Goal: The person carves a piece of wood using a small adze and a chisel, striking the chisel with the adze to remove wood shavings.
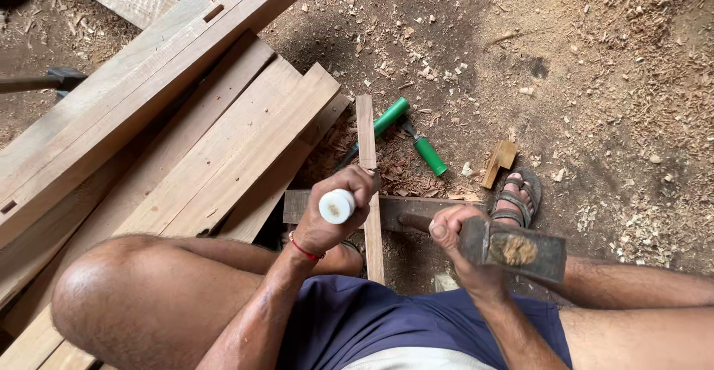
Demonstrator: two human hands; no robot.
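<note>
Here the narrow wooden strip [367, 184], lying across a short board [387, 208] on the dirt floor [580, 80], seems mid-chiselling: left hand [335, 217] fingers closed round a white-capped chisel [337, 206], right hand [457, 240] gripping the hammer [513, 249], so a square blow comes next; no packages or labels show.
</note>
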